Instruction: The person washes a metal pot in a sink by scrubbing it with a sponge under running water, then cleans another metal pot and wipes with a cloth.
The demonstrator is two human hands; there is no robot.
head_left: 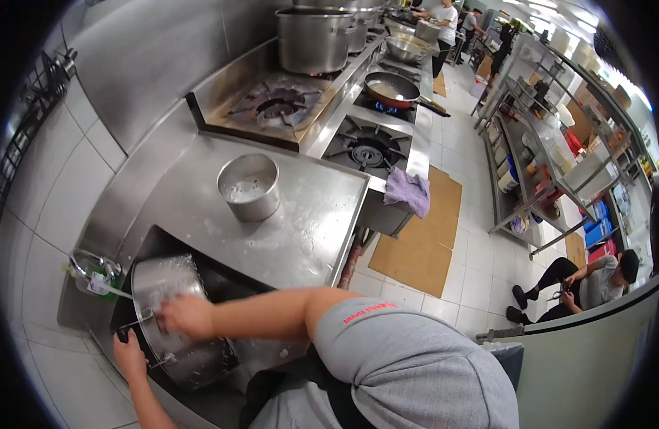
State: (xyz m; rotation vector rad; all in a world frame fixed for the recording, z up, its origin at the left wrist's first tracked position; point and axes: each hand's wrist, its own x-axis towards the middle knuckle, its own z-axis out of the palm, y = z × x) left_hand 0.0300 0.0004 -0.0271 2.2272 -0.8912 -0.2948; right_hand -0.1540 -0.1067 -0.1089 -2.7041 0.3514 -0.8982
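A large metal pot (173, 282) lies tilted on its side in the sink (158, 239), wet and dotted with suds. My left hand (131, 355) is closed around the pot's side handle, close to the wall. Against the pot's outer side is my right hand (188, 317), smeared by motion; whether it holds anything is hidden. Water runs from the tap (100, 263) onto the pot. On the steel counter (308, 207) beyond the sink stands a smaller metal pot (249, 187) with some foamy liquid inside.
Past the counter are gas burners (369, 151), a frying pan (392, 89) over a blue flame and a stockpot (313, 41). A purple cloth (407, 191) hangs at the stove corner. Cardboard (419, 236) covers the floor. One person (587, 282) sits at right; others stand far back.
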